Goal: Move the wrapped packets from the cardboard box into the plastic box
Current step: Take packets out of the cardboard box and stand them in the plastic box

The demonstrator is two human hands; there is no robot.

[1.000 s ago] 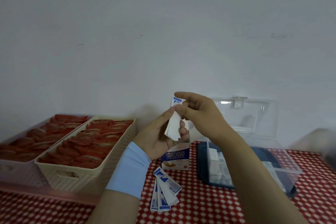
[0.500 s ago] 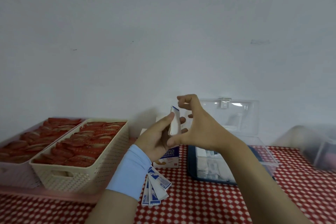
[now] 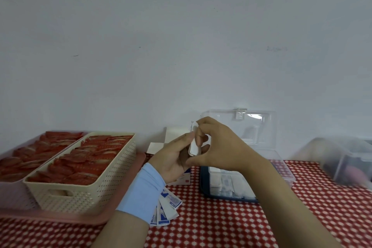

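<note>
**Both hands on a packet stack, raised between the two boxes**

In front of you a plain pale wall (image 3: 181, 36) rises behind a table under a red-and-white checked cloth (image 3: 221, 223).

Two boxes matter here. The cardboard box (image 3: 176, 134) stands at the wall with its white flaps open, mostly hidden behind your left hand (image 3: 171, 157), so you cannot see its contents. Just to its right, the clear plastic box (image 3: 281, 169) sits on a dark blue tray (image 3: 203, 183) with its lid (image 3: 255, 127) swung up against the wall. White wrapped packets already lie inside (image 3: 223, 184), too jumbled to count.

Your left hand holds a thin stack of wrapped packets (image 3: 193, 148) upright between thumb and fingers, in the air in front of the cardboard box. Your right hand (image 3: 219, 145) is curled round the same stack, forefinger on its top end and thumb under its bottom end. A light blue wristband (image 3: 141, 189) covers your left wrist.

At least three loose packets (image 3: 168, 209), blue and white, lie fanned on the cloth beside that wrist.

On the left, a pink tray (image 3: 80, 217) carries two baskets: a cream perforated basket (image 3: 86, 193) and a paler basket (image 3: 12, 193), both packed with red sachets (image 3: 86, 159). At the far right sits one blurred translucent container (image 3: 346, 161).
</note>
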